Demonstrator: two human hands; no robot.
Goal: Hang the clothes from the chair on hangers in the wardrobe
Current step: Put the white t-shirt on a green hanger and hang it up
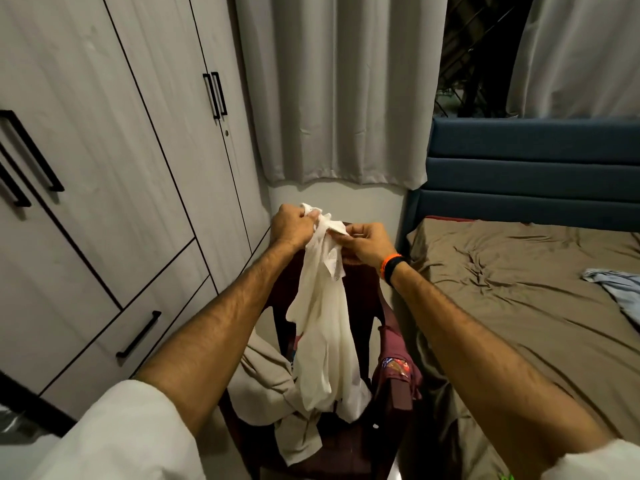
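Observation:
A white garment (323,334) hangs down from both my hands above a dark maroon plastic chair (391,403). My left hand (294,226) grips its bunched top. Just to the right, my right hand (367,245) pinches the cloth near a small label. A beige garment (266,382) lies over the chair's left side, and a maroon one with a printed patch (398,367) lies on its right arm. The grey wardrobe (114,161) stands at the left with its doors closed. No hanger is in view.
A bed with a brown sheet (512,292) and blue headboard (533,168) fills the right side. A light blue cloth (620,289) lies on it. Grey curtains (339,88) hang behind the chair. The wardrobe has drawers (114,344) low down.

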